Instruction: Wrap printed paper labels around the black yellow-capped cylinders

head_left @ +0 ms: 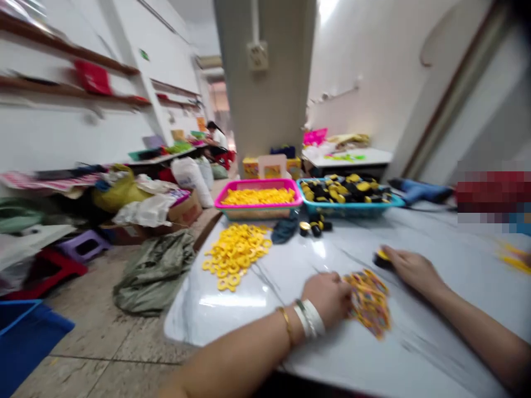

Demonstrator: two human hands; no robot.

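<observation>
My left hand rests curled at the edge of a loose heap of small yellow and red rings on the white marble-patterned table. Its fingers hide the heap's near side, and a gold bangle and white band circle the wrist. My right hand lies just beyond the heap, closed on a black-and-yellow cap. Farther left lies a pile of yellow rings. Several black caps stand near a dark blue cloth.
A pink-rimmed basket of yellow rings and a blue basket of black-and-yellow caps stand at the table's far edge. A blue tool lies to the right. A seated person works far back beyond bags and stools.
</observation>
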